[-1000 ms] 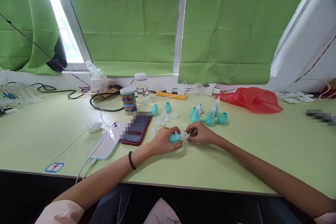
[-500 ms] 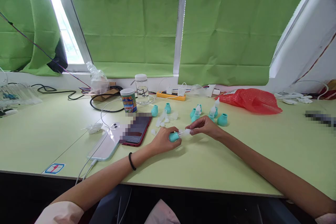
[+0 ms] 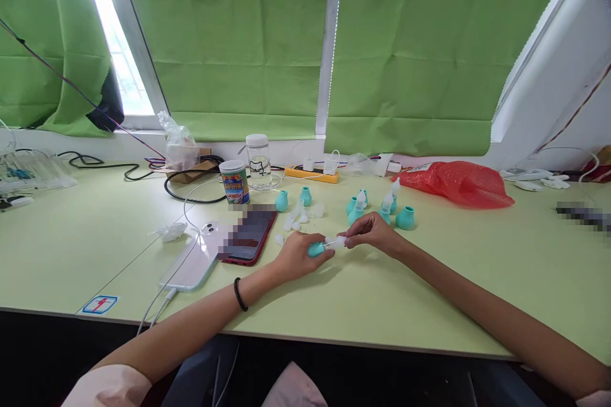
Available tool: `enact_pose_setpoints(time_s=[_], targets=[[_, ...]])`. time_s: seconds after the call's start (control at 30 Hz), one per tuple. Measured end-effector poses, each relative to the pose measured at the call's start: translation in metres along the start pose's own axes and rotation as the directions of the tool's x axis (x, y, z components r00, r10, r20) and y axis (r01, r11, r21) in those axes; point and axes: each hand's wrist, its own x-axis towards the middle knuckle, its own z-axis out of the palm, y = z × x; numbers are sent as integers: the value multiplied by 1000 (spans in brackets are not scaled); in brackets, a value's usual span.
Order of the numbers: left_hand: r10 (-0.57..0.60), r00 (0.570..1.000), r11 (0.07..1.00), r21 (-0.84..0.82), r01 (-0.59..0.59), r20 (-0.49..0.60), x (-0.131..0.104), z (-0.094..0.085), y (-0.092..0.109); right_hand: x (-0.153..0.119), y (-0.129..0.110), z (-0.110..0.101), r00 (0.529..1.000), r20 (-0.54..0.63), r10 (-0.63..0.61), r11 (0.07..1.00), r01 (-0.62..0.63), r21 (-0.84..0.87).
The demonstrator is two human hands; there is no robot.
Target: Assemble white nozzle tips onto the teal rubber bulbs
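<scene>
My left hand (image 3: 301,255) is closed around a teal bulb (image 3: 316,249) lying on its side, its mouth to the right. A clear tube-like piece (image 3: 330,244) extends from that mouth. My right hand (image 3: 373,231) pinches a translucent white tip (image 3: 340,241) at the far end of this piece. Behind my hands lie loose translucent pieces (image 3: 303,219) and two upright teal bulbs (image 3: 281,201). Several more teal bulbs (image 3: 405,218) stand beyond my right hand, some with a pointed clear tip (image 3: 396,186) on top.
Left of my hands lie a red-edged phone (image 3: 258,236) and a pale phone (image 3: 191,265) with a cable. Farther back are a printed can (image 3: 235,183), a lidded jar (image 3: 259,165), an orange power strip (image 3: 305,174) and a red plastic bag (image 3: 458,184).
The bulb in my left hand has tilted slightly, and the clear piece between my hands now shows more plainly in line with it. Both hands keep their hold.
</scene>
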Motion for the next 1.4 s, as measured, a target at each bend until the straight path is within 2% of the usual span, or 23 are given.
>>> enact_pose_setpoints(time_s=[0.3,0.6,0.8,0.93,1.07,1.2,1.3,1.4], targets=[[71,997,995,66,-69,-32,-2,2,-4,2,11,7,999,-20,49,989,-46,142],[93,996,975,203,-91,1,-5,4,-3,1,15,11,996,-12,92,990,-90,112],[115,993,976,186,-110,-15,-6,7,-6,-1,15,13,996,-22,90,987,-87,136],[57,997,993,104,-51,-53,-4,2,2,-2,5,15,995,-74,71,981,-56,184],[-78,995,997,-13,77,-67,1,-7,14,-6,-11,19,979,-201,-36,965,86,247],[-144,985,981,-146,129,-100,17,-18,7,-8,-14,20,953,-299,-40,946,133,296],[-174,967,949,-293,114,-188,44,-25,-7,-7,-6,24,963,-270,-20,967,87,238],[-197,957,903,-421,92,-214,78,-27,-15,-7,3,31,986,-164,-33,990,55,133]])
